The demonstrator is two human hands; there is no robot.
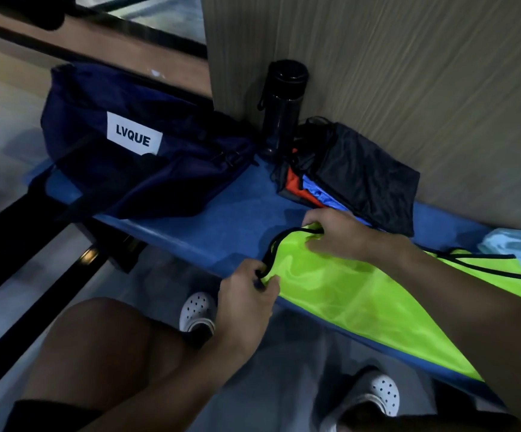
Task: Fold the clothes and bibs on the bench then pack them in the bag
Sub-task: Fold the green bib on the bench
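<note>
Left hand (246, 294) pinches the near corner of the neon yellow-green bib (362, 294), fingers curled round fabric + black trim loop right at the bench's front edge. Right hand (337, 235) grips the bib's far corner, fingers curled down into the cloth. The black trim runs in an arc btwn the two hands.

The bib lies mostly flat on the blue bench (221, 219) and stretches off to the right under the right forearm. Its near edge hangs a bit over the bench front. More black-edged neon fabric shows further right.

Just behind the right hand, vs the wall, sits a stack of folded clothes (362, 179): black piece on top, blue + orange-red layers under it. A black bottle (284, 104) stands upright just left of the stack, at the wall corner.

The navy bag (147, 169) w/ white "LVQUE" label sits slumped at the bench's left end, apart from the bib. Can't tell whether its top is open.

A light blue cloth (514, 247) shows at the far right edge, next to the bib's end.

One bare knee fills the lower left. White clogs (198, 310) are on the floor below the bench.
</note>
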